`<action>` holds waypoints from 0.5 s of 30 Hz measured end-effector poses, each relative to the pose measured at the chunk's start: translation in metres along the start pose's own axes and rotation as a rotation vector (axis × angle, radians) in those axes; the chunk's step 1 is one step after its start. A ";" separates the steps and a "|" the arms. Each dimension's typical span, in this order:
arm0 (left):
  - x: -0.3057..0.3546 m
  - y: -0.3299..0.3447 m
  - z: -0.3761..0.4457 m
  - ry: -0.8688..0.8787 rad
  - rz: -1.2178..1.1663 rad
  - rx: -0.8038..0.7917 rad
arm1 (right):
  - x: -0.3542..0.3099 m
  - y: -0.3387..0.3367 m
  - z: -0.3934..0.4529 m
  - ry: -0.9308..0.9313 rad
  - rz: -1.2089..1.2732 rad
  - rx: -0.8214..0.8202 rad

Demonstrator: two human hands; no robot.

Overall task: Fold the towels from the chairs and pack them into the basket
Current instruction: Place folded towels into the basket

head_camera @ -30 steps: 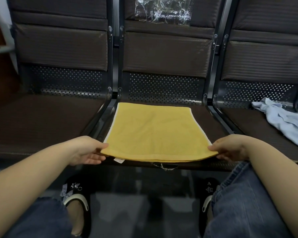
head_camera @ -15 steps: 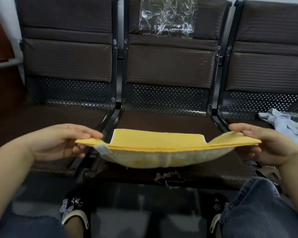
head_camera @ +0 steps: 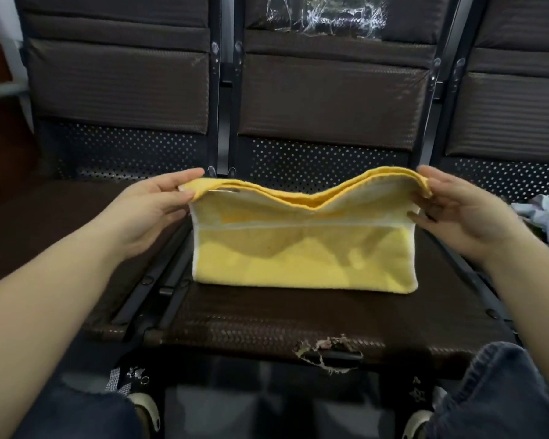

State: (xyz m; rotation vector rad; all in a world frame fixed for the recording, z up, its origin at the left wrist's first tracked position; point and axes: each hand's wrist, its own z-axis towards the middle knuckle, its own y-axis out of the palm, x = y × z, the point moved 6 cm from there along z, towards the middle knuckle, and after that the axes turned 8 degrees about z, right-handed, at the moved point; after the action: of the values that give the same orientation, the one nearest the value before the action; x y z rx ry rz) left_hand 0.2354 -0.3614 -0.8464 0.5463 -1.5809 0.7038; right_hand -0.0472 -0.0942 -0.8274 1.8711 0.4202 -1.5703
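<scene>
Left hand [head_camera: 146, 210], right hand [head_camera: 457, 213] pinching yellow towel [head_camera: 301, 248] ends, long axis left-right.

No legible text, label, brand, number or sign is found in the head view.
</scene>
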 end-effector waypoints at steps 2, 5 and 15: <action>-0.013 0.007 0.015 -0.034 0.152 -0.005 | 0.019 -0.003 0.008 0.019 -0.121 0.038; -0.037 0.026 0.033 -0.092 0.427 -0.076 | 0.053 -0.009 0.016 0.101 -0.369 0.056; -0.072 0.075 0.056 -0.186 0.827 -0.206 | 0.098 -0.001 0.029 0.249 -0.702 0.029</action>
State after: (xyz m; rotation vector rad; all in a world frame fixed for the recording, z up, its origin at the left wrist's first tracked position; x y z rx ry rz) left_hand 0.1531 -0.3522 -0.9303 -0.2375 -2.0336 1.0981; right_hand -0.0469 -0.1277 -0.9241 2.0706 1.2808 -1.7622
